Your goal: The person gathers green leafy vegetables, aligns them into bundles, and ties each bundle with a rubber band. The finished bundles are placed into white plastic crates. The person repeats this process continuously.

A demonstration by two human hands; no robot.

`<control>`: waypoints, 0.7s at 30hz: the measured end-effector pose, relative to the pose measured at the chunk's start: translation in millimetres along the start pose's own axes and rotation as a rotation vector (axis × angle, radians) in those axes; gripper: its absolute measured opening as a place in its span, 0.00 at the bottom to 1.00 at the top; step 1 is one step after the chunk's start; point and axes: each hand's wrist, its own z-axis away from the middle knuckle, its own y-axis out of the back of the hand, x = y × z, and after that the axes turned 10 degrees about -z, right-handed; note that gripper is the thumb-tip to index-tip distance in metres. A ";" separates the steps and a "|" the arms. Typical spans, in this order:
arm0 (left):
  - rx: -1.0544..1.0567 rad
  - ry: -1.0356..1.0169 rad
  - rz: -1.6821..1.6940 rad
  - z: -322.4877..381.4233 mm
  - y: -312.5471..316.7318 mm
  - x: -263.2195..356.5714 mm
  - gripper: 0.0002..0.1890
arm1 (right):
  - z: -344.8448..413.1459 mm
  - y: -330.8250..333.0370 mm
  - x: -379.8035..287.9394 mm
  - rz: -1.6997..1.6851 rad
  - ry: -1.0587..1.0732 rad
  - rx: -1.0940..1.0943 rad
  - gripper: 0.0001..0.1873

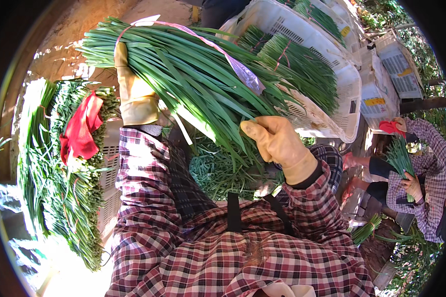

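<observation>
A large bundle of long, flat green leaves (193, 70), like garlic chives, lies across my raised left hand (133, 89), which wears a yellowish rubber glove. Its thumb presses on the bundle near the stem end, beside a thin pink tie; the other fingers are hidden beneath. A long pink plastic strip (223, 50) trails from the tie over the leaves. My right hand (282, 143), in a similar glove, is at the leaf-tip end with fingers curled and thumb against them, seemingly pinching a few leaf tips. Loose cut leaves (223, 170) lie between my knees.
At left, tied bundles (74, 196) are stacked on a crate, with a red cloth (82, 128) on top. A white plastic crate (347, 85) with bundles stands ahead; more crates (379, 89) are behind it. At right sits a co-worker (427, 163) holding a bundle.
</observation>
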 end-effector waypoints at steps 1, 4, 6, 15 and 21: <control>-0.032 -0.065 -0.155 -1.5 2.7 -0.1 0.27 | -8.4 -2.7 7.9 -0.043 -0.084 0.074 0.16; -0.128 -0.149 -0.241 -4.7 11.2 -1.7 0.25 | -14.7 -8.2 19.6 -0.266 -0.026 0.212 0.14; -0.124 -0.103 -0.131 -5.1 16.2 -3.0 0.24 | -3.0 -9.3 13.3 -0.286 0.222 0.335 0.15; -0.047 0.001 0.029 -7.8 13.1 -9.5 0.21 | 8.1 -0.5 -24.1 0.545 0.690 0.197 0.18; -0.094 0.127 0.187 -2.5 0.5 -11.9 0.20 | -41.1 4.8 -6.5 0.956 1.000 0.255 0.12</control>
